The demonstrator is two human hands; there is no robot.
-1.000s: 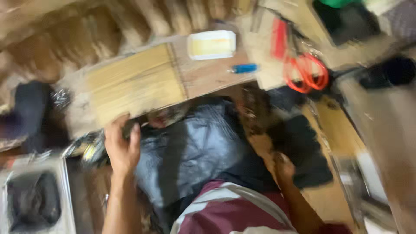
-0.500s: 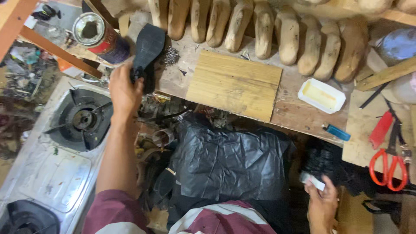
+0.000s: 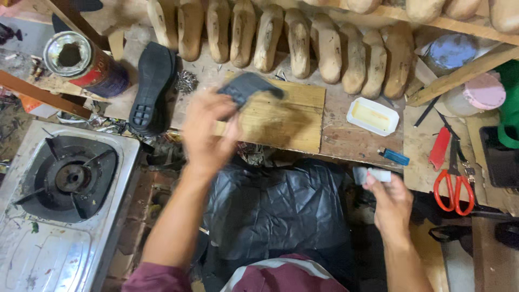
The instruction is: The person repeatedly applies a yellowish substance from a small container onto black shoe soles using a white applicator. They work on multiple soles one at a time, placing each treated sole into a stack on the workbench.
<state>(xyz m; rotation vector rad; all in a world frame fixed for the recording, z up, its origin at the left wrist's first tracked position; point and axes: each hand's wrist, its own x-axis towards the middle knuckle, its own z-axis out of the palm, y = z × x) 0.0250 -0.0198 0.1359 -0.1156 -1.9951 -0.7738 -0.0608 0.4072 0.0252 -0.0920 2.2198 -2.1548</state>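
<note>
While the left hand pinches a dark shoe sole in its fingers above the wooden board, the right hand pinches a small white block

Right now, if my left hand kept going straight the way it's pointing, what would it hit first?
Probably the wooden board: the left hand, holding a dark sole piece, points up and away over it. Beyond lies the row of wooden shoe lasts. Height above the board is unclear.

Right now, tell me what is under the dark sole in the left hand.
A wooden board lies under the dark sole held by the left hand. The hand covers the board's left edge.
</note>
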